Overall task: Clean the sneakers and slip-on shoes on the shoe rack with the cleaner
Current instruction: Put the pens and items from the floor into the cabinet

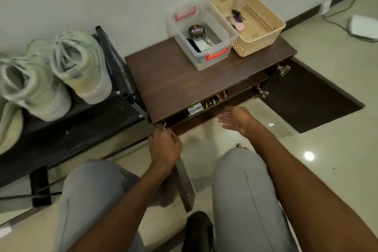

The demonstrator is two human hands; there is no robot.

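We count two pale sneakers (55, 73) on the black shoe rack (86, 129) at left of frame, and two containers on the brown cabinet (173, 84) at upper centre. Our left hand (164, 147) grips the left cabinet door (185, 182) edge; our right hand (235, 119) hovers flat, fingers spread, holding nothing. The clear box (201, 39) holds a round tin (196, 31); the beige basket (248, 21) holds small items.

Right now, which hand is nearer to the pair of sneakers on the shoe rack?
Left. The left hand grips the edge of the open cabinet door just right of the shoe rack, below the sneakers. The right hand hangs open farther right, before the cabinet opening.
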